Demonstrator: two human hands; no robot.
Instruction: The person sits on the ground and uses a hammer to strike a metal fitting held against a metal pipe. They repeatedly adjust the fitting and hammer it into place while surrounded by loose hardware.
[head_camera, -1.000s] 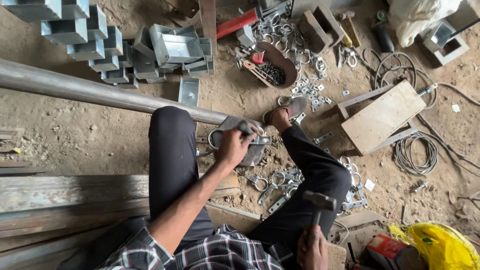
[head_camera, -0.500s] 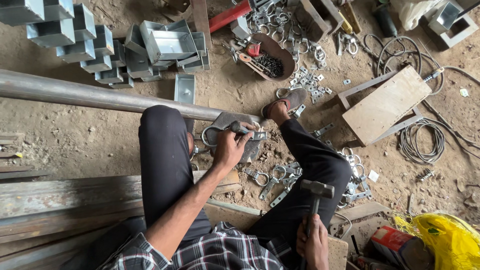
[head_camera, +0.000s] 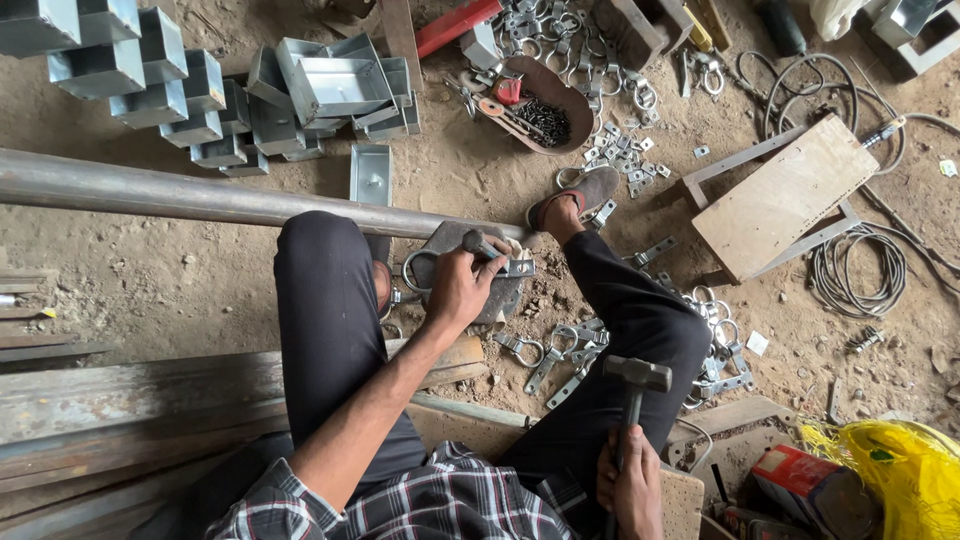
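Head view, looking down on a seated person on a dirt floor. The left hand (head_camera: 462, 290) is closed around a metal pipe clamp (head_camera: 500, 266), pinched between thumb and fingers and pressed onto a flat grey block (head_camera: 450, 245) lying between the knees. The clamp's flat tab projects rightward beyond the fingertips; its ring end is hidden under the hand. A loose metal ring (head_camera: 412, 272) lies at the block's left edge, just beside the wrist.

The right hand (head_camera: 630, 490) is wrapped tightly around the handle of a hammer (head_camera: 636, 375), held low by the right thigh. The hammer head is raised upright, well apart from the clamp, to the right of it and nearer the body.

A long steel pipe (head_camera: 200, 198) runs across the floor from the left, passing behind the left knee and ending near the block. More pipe clamps (head_camera: 560, 350) are scattered on the ground between the legs and beside the right knee. Stacked galvanised channel pieces (head_camera: 150, 75) are seen upper left, a wooden board on a frame (head_camera: 785, 195) upper right, and a coiled cable (head_camera: 858, 272) beside it. A yellow bag (head_camera: 900, 470) lies lower right.
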